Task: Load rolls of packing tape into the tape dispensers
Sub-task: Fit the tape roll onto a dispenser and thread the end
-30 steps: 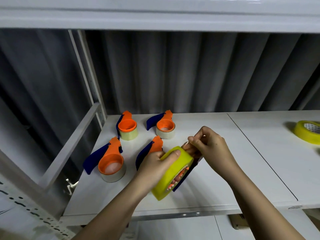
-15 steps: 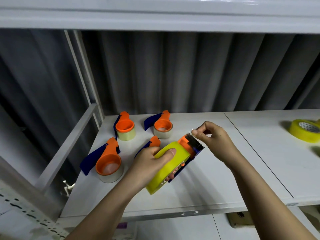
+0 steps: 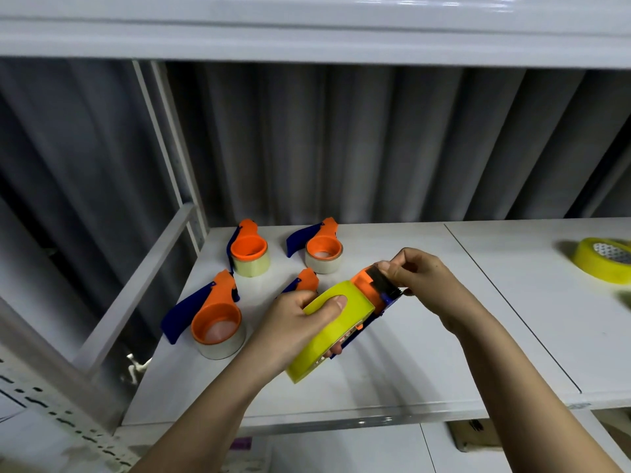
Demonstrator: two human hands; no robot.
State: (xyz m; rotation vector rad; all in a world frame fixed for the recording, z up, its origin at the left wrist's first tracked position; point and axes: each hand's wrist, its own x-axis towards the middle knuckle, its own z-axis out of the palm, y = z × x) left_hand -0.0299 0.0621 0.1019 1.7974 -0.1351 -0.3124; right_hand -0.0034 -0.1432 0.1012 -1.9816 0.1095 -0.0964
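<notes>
From the head camera, your left hand [image 3: 293,327] is gripping the yellow tape roll [image 3: 329,331] seated on the dispenser [image 3: 372,295], held above the shelf [image 3: 392,380]. Your right hand [image 3: 418,279] is pinching the tape end at the serrated blade [image 3: 384,285]; slipping there risks a nick or a stuck, folded end. Since half a second ago, your right hand is lowering onto the blade.

Single head-worn wide-angle view, aimed forward and down onto a white shelf [image 3: 426,380]. Hands are framed close at centre; the shelf's far edge and a grey curtain [image 3: 341,148] are seen beyond.
</notes>
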